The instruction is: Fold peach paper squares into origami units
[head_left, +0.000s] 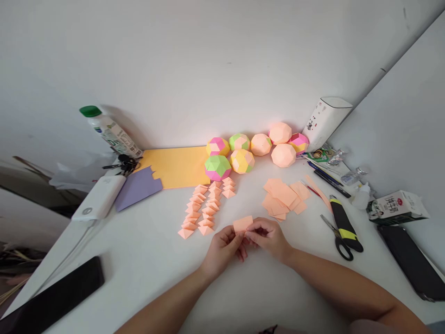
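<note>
Both hands meet at the middle of the white table. My left hand (pixel 224 248) and my right hand (pixel 267 236) pinch a small peach paper piece (pixel 242 223) between their fingertips, holding it just above the table. Rows of folded peach paper units (pixel 205 206) lie just beyond my left hand. A loose pile of flat peach paper squares (pixel 283 197) lies beyond my right hand. Several folded paper balls (pixel 243 153) in peach, pink, green and yellow stand at the back against the wall.
Scissors (pixel 339 236) and a black-and-yellow cutter (pixel 344 222) lie right of my hands, with pens, small bottles, a milk carton (pixel 396 207) and a phone (pixel 410 260). Left: yellow sheet (pixel 177 167), purple paper (pixel 137 188), power bank (pixel 99 197), keys, bottle (pixel 111 132), black phone (pixel 55 297).
</note>
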`<move>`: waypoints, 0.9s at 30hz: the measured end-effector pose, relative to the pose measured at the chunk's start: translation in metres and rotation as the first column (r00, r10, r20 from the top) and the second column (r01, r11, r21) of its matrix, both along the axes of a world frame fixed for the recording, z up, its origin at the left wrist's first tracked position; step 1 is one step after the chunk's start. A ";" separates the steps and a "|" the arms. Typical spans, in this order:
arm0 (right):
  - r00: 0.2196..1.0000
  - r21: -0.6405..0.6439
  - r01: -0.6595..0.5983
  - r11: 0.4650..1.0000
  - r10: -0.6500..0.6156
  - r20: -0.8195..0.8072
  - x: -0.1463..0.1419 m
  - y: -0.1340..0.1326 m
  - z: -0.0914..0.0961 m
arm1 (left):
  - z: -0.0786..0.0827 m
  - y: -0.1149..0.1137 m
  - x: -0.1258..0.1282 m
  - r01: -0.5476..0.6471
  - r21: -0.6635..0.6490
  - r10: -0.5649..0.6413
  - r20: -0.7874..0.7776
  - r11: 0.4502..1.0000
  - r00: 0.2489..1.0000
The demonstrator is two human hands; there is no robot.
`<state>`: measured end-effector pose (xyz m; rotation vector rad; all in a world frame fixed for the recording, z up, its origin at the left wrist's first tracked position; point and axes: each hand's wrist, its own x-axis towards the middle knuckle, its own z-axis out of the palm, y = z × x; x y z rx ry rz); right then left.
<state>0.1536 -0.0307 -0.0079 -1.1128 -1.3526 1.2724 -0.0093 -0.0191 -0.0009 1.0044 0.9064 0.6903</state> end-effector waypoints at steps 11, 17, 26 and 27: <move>1.000 -0.030 0.006 1.000 -0.006 -0.005 0.000 0.000 0.000 | -0.002 0.000 0.000 -0.001 -0.007 0.001 -0.003 1.000 1.000; 1.000 -0.065 0.015 0.998 -0.016 -0.004 0.000 0.000 -0.001 | -0.003 -0.001 0.000 -0.003 -0.012 0.003 0.002 1.000 1.000; 0.993 -0.155 0.014 0.988 -0.032 -0.113 -0.001 0.001 -0.003 | -0.003 0.000 0.000 -0.058 -0.040 0.060 0.046 0.997 0.997; 0.994 -0.145 -0.013 0.989 -0.003 -0.110 0.000 0.001 -0.002 | -0.002 0.000 0.000 -0.064 -0.045 0.067 0.053 0.997 0.996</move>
